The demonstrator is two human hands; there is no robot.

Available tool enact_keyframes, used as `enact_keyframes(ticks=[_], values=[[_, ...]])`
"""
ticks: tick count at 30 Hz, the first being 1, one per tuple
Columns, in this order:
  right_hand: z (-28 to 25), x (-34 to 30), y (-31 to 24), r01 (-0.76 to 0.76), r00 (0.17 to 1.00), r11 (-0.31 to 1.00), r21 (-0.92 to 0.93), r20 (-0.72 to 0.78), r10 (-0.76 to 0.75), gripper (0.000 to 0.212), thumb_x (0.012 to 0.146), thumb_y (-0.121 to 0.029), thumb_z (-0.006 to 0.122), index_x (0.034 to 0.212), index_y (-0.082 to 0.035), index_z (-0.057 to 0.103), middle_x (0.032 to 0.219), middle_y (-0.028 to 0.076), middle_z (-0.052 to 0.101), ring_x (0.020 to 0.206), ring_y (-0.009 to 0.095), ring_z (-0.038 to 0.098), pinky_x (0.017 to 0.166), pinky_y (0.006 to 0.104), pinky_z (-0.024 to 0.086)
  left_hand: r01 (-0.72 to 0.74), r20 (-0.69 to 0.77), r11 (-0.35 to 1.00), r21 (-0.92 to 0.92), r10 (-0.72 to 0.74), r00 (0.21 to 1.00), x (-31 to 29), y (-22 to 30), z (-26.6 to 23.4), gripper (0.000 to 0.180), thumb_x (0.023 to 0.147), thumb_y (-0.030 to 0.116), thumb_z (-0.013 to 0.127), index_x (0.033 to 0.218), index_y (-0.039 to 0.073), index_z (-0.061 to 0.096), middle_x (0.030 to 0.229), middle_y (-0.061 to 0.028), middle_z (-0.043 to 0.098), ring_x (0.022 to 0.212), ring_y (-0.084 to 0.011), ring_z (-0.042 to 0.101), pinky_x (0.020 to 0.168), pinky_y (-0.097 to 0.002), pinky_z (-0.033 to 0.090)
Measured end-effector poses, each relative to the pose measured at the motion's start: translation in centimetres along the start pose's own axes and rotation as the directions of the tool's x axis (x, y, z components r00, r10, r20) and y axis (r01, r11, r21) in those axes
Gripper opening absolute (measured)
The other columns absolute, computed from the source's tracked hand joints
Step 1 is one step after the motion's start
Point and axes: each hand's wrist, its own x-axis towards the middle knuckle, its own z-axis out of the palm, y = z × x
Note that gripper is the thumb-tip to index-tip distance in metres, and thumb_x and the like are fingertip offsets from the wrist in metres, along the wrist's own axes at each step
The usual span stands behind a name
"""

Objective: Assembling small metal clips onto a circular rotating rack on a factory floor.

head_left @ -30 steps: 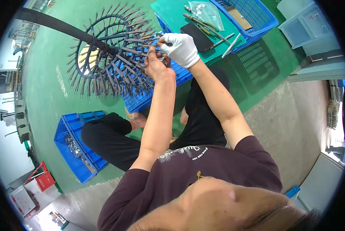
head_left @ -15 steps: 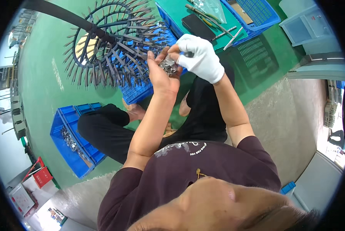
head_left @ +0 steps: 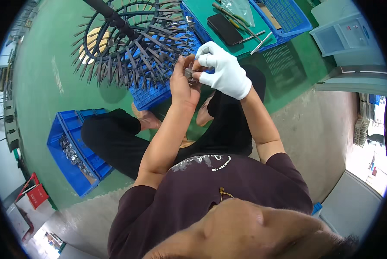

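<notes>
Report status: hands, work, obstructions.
Left hand cups small metal pieces. Gloved right hand at them, grip unclear. Dark spiked rack close beyond left hand.

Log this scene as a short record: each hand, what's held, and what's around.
Left hand: bare, cupping small metal pieces
Right hand: in a white glove with some fingertips bare, fingers at those pieces; grip on one unclear
Beyond the hands, to the left: round black rack with many spikes
Beyond, to the right: black phone on a green surface, blue basket beside it
By the left knee: blue bin holding metal bits
</notes>
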Motion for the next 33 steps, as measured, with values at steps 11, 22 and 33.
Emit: enact_keyframes(ticks=[11, 22, 33], values=[[1.5, 0.2, 0.7, -0.055, 0.998, 0.924, 0.379, -0.02, 0.067, 0.01, 0.075, -0.006, 0.071, 0.083, 0.0, 0.067, 0.105, 0.005, 0.058, 0.076, 0.015, 0.053, 0.069, 0.0256, 0.044, 0.06, 0.036, 0.998, -0.013, -0.06, 0.998, 0.1, 0.7, -1.5, 0.032, 0.093, 0.034, 0.061, 0.103, 0.004, 0.062, 0.09, -0.0069, 0.065, 0.071, -0.0153, 0.063, 0.053, -0.024, 0.051], [1.1, 1.1, 2.2, -0.361, 0.93, 0.68, 0.638, 0.294, 0.219, 0.015, 0.079, -0.012, 0.07, 0.079, 0.002, 0.065, 0.098, 0.003, 0.058, 0.076, 0.012, 0.053, 0.071, 0.0243, 0.044, 0.166, 0.077, 0.984, 0.066, -0.171, 0.982, 0.3, 0.5, -2.5, 0.035, 0.091, 0.038, 0.063, 0.1, 0.003, 0.062, 0.082, -0.0082, 0.064, 0.066, -0.0175, 0.063, 0.045, -0.025, 0.048], [-0.7, 1.1, 1.4, -0.583, 0.805, 0.559, 0.59, 0.513, 0.298, 0.017, 0.082, -0.019, 0.068, 0.072, -0.007, 0.061, 0.075, -0.001, 0.054, 0.061, 0.008, 0.045, 0.059, 0.0197, 0.036, 0.291, 0.215, 0.957, -0.002, -0.284, 0.935, -0.4, 0.8, -2.3, 0.028, 0.089, 0.035, 0.066, 0.094, 0.009, 0.06, 0.082, -0.0065, 0.064, 0.07, -0.017, 0.065, 0.047, -0.0222, 0.048]])
